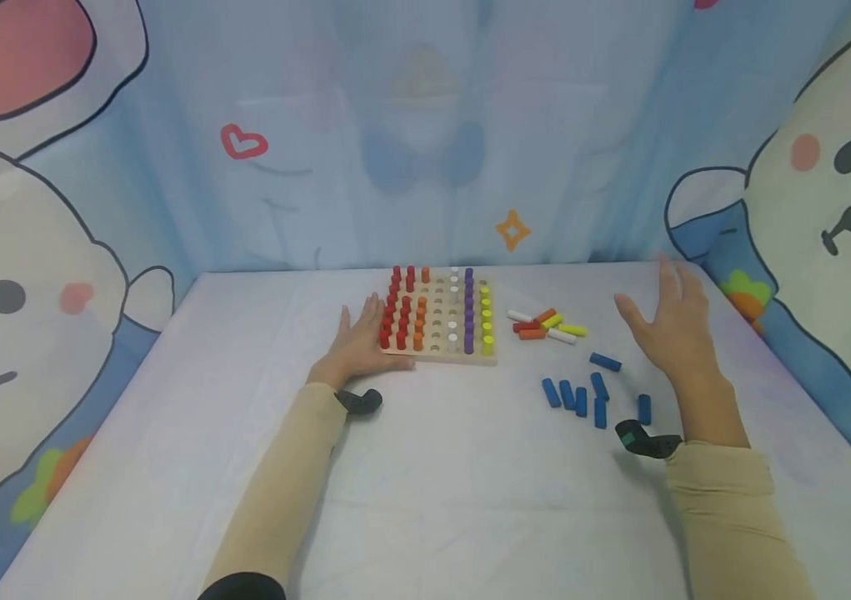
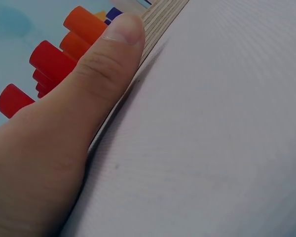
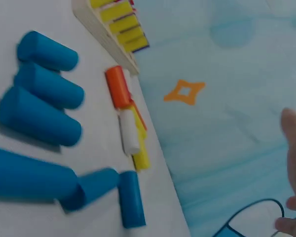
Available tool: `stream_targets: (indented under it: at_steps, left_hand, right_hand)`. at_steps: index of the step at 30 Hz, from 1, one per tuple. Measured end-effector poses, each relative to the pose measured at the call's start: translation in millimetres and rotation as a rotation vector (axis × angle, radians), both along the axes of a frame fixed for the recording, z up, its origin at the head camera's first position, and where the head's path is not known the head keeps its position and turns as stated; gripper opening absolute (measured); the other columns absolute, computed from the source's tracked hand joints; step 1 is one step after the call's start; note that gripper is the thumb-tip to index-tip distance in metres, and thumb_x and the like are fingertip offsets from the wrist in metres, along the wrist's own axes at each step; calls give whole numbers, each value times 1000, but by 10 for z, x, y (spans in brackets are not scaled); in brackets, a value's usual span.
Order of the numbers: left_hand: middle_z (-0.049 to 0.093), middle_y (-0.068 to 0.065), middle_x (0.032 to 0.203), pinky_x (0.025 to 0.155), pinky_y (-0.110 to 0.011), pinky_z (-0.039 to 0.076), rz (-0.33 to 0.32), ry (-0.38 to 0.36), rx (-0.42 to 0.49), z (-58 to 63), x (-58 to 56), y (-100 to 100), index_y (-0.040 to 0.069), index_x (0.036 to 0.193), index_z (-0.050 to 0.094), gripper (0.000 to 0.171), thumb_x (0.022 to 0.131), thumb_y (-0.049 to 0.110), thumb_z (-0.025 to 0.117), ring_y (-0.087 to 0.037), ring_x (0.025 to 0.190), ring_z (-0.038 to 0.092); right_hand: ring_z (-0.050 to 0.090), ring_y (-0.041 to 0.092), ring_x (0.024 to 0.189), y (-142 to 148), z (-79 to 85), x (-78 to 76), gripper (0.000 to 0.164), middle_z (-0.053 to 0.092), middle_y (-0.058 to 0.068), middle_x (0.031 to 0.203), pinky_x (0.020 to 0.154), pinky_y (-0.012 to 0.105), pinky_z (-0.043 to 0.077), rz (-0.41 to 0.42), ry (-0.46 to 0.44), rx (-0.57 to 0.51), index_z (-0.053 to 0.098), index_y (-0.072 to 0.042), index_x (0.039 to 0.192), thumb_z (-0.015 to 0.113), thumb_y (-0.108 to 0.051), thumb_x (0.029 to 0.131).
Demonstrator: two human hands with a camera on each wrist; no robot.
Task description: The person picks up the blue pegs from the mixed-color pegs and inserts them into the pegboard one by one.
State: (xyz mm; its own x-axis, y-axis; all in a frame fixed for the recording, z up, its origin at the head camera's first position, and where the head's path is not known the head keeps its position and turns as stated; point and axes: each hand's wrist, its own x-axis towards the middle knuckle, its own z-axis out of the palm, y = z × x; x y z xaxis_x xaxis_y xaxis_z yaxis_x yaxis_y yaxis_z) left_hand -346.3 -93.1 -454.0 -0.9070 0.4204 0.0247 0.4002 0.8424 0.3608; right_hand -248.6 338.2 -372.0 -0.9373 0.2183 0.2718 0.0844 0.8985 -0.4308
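A wooden pegboard [image 1: 443,357] stands near the table's far edge with columns of red, orange, white, purple and yellow pegs; bare holes show between them. My left hand [image 1: 353,346] rests against its front left corner, fingers along the left side. In the left wrist view the straight thumb [image 2: 111,57] lies along the board's front edge beside red pegs [image 2: 52,61]. My right hand [image 1: 668,329] is raised with fingers spread, holding nothing, to the right of several blue pegs [image 1: 599,386] lying on the table. The right wrist view catches part of that hand at its right edge.
Between the board and my right hand lies a small pile of red, orange, yellow and white pegs [image 1: 532,334]. A white cloth [image 1: 470,483] covers the table. Behind it hangs a blue curtain [image 1: 425,208] printed with cartoon figures.
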Motion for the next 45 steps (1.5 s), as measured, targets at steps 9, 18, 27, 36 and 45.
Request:
stream_targets:
  at_steps: [9, 18, 27, 36, 45]
  left_hand:
    - [-3, -8, 162, 118, -50, -14, 5, 5, 11, 10, 19, -40, 7, 153, 3, 130, 63, 85, 56, -17, 149, -6]
    - [-3, -10, 161, 117, -49, -16, 31, 5, 9, 8, 20, -73, 7, 153, 4, 130, 64, 85, 55, -18, 149, -9]
    - [-7, -9, 161, 117, -48, -17, 37, -14, 9, 10, 34, -67, 6, 153, 3, 130, 63, 85, 56, -18, 148, -11]
    - [-4, -9, 162, 118, -49, -14, 42, -2, 2, -32, 12, -36, 7, 153, 5, 128, 65, 84, 56, -18, 149, -8]
    - [-3, -8, 162, 118, -49, -15, 38, 4, 12, -45, 6, 9, 7, 153, 5, 128, 64, 84, 56, -17, 149, -7]
  right_hand:
    - [43, 54, 110, 360, 39, 93, 92, 35, 41, 128, 87, 67, 43, 110, -281, 43, 15, 3, 149, 42, -63, 91]
    - [63, 28, 83, 436, 60, 109, 71, 60, 26, 105, 69, 43, 55, 262, -617, 23, 46, 4, 125, 62, -54, 85]
    - [60, 18, 80, 397, 12, 158, 50, 61, 13, 92, 72, 33, 58, 310, -830, -125, 52, 0, 105, 68, -43, 85]
    - [58, 17, 75, 337, -25, 168, 40, 58, 8, 84, 69, 30, 57, 290, -879, -144, 53, -2, 99, 69, -36, 85]
    - [58, 18, 74, 300, -74, 148, 34, 59, 8, 83, 67, 29, 56, 246, -914, -147, 53, -3, 97, 71, -29, 85]
